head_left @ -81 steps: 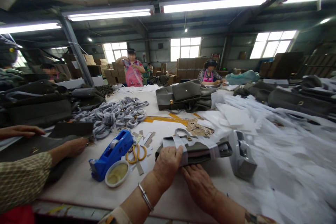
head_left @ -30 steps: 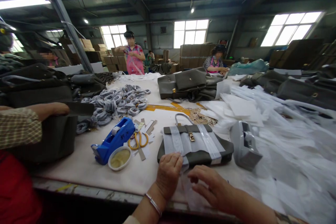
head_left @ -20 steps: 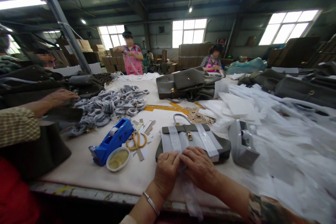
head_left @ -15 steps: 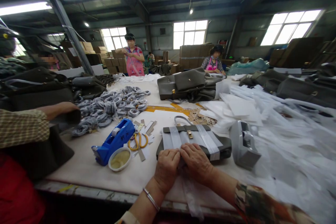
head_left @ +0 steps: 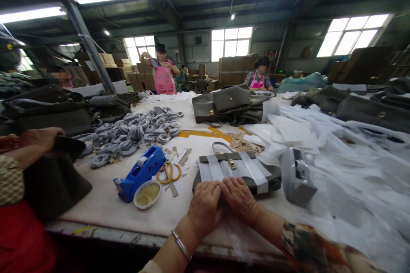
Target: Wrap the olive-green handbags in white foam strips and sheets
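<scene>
A dark handbag [head_left: 273, 175] with a gold clasp lies on the table, its front partly covered by white wrapping and translucent strips. At its near edge my left hand [head_left: 205, 202] and my right hand [head_left: 238, 196] meet, fingers curled and pressed together. Both grip a translucent sheet [head_left: 238, 239] that hangs down over the table's front edge; the fingertips are partly hidden. Left of the bag are yellow-handled scissors [head_left: 168, 173], a white dish [head_left: 147, 194] and a blue tape dispenser [head_left: 141, 170]. A grey tape dispenser [head_left: 297, 177] stands just right of the bag.
Coiled grey straps [head_left: 137, 130] are heaped at the middle left. More dark bags [head_left: 221, 104] lie farther back. White sheets [head_left: 358, 179] cover the right side. A co-worker's hands [head_left: 38, 143] hold dark material at the left. Other people are beyond the table.
The co-worker's hand at the left has drawn back leftward with the dark material. The standing person at the back has raised an arm. My hands have barely moved.
</scene>
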Tool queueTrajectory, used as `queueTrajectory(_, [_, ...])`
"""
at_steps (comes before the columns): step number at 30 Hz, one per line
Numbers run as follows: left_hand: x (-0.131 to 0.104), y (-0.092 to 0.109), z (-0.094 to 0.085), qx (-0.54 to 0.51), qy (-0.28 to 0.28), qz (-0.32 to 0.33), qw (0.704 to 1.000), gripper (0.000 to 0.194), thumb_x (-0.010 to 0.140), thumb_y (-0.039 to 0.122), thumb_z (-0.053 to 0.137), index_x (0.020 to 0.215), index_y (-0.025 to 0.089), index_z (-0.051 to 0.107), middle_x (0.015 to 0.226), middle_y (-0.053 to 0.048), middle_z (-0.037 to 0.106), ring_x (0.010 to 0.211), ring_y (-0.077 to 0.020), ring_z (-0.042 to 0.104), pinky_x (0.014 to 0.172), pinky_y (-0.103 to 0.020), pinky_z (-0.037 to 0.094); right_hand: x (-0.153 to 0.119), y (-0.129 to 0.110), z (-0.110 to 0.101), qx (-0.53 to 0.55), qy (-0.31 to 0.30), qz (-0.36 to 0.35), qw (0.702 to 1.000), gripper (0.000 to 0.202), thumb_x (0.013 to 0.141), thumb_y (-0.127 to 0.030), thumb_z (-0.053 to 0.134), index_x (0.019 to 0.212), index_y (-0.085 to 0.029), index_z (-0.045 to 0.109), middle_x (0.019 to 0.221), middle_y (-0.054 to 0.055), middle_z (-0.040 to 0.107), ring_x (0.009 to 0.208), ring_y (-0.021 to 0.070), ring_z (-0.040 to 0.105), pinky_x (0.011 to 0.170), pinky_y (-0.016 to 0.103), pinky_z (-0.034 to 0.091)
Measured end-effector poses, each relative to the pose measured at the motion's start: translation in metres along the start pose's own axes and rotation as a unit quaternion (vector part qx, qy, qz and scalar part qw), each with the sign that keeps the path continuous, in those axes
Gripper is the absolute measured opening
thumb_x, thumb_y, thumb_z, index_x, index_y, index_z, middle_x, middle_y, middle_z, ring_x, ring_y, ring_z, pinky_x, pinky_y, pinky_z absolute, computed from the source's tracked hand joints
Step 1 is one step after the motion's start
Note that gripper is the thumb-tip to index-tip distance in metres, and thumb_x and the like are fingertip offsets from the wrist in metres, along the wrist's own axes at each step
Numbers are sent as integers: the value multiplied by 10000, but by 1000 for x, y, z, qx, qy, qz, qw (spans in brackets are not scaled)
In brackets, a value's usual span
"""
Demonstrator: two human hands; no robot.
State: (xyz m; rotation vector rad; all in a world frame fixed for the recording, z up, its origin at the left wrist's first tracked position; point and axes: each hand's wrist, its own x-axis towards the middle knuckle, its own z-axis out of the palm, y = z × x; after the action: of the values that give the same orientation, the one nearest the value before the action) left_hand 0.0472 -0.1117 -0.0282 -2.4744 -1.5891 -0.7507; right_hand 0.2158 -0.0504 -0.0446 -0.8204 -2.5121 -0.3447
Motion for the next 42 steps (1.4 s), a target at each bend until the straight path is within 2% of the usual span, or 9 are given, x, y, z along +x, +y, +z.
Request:
queueTrajectory(6, [9, -3, 21, 75, 46, 9, 996, 227, 973, 118, 468, 1143, 169, 610, 1164, -100, 700, 1045, -273, 643, 884, -477, 524, 3, 6, -11, 9, 32, -12, 999, 218, 975, -128, 501, 1144, -125, 638, 1080, 118, 660, 997, 265, 545, 904, 416, 369])
queueTrajectory(11, [13, -4, 13, 69, 42, 2, 997, 208, 934, 161, 554, 1136, 186, 598, 1165, -91, 700, 1035, -279, 639, 865, -473, 526, -29, 2, -25, 75, 89, 1, 993, 282, 975, -135, 456, 1191, -163, 635, 1212, 129, 652, 1148, 283, 552, 1006, 439, 382])
queueTrajectory(14, [19, -7, 6, 62, 30, 3, 998, 337, 824, 150, 653, 1152, 178, 583, 1185, -94, 690, 1038, -300, 627, 865, -495, 532, -52, -3, -22, 197, 21, 135, 971, 212, 955, -197, 484, 1084, -172, 651, 965, 90, 688, 871, 230, 621, 815, 363, 469])
queueTrajectory(19, [31, -14, -1, 66, 13, 12, 998, 476, 741, 112, 680, 1197, 162, 555, 1169, -99, 683, 1018, -311, 614, 874, -514, 536, -42, -3, -8, 328, -101, 345, 874, 141, 850, -172, 562, 939, -158, 669, 807, 55, 698, 753, 213, 635, 707, 315, 468])
queueTrajectory(25, [34, -19, -3, 81, 8, 17, 996, 493, 736, 103, 692, 1202, 159, 541, 1112, -97, 684, 986, -309, 615, 837, -502, 542, -37, 9, -23, 301, -163, 105, 934, 357, 830, -103, 532, 1129, -189, 706, 1089, 120, 705, 1002, 276, 634, 892, 390, 486])
queueTrajectory(28, [27, -15, 3, 85, 16, 20, 996, 525, 717, 97, 718, 1206, 164, 538, 1148, -91, 681, 1001, -307, 612, 839, -494, 534, -60, 18, -45, 315, -237, -11, 919, 579, 771, -268, 715, 1341, -235, 618, 1320, 144, 634, 1193, 358, 577, 1024, 504, 443])
queueTrajectory(32, [17, -9, 17, 101, 36, 26, 994, 518, 699, 112, 762, 1168, 179, 551, 1141, -72, 680, 983, -301, 607, 801, -474, 511, -92, 19, -59, 315, -270, -42, 909, 1044, 649, -450, 869, 1552, -255, 382, 1594, 214, 358, 1420, 465, 363, 1127, 644, 314])
queueTrajectory(37, [5, -5, 32, 118, 64, 40, 990, 301, 777, 125, 726, 1025, 208, 576, 1084, -42, 688, 919, -272, 604, 748, -436, 462, -96, 6, -36, 315, -165, -44, 934, 361, 870, -244, 646, 1225, -182, 660, 1277, 156, 659, 1174, 287, 591, 1025, 437, 465])
queueTrajectory(42, [0, -3, 38, 122, 82, 35, 989, 240, 826, 136, 688, 1024, 213, 578, 1094, -35, 690, 928, -259, 595, 761, -429, 436, -87, 2, -21, 276, -149, -67, 947, 274, 834, -118, 577, 1096, -155, 650, 990, 113, 698, 903, 232, 604, 851, 367, 503])
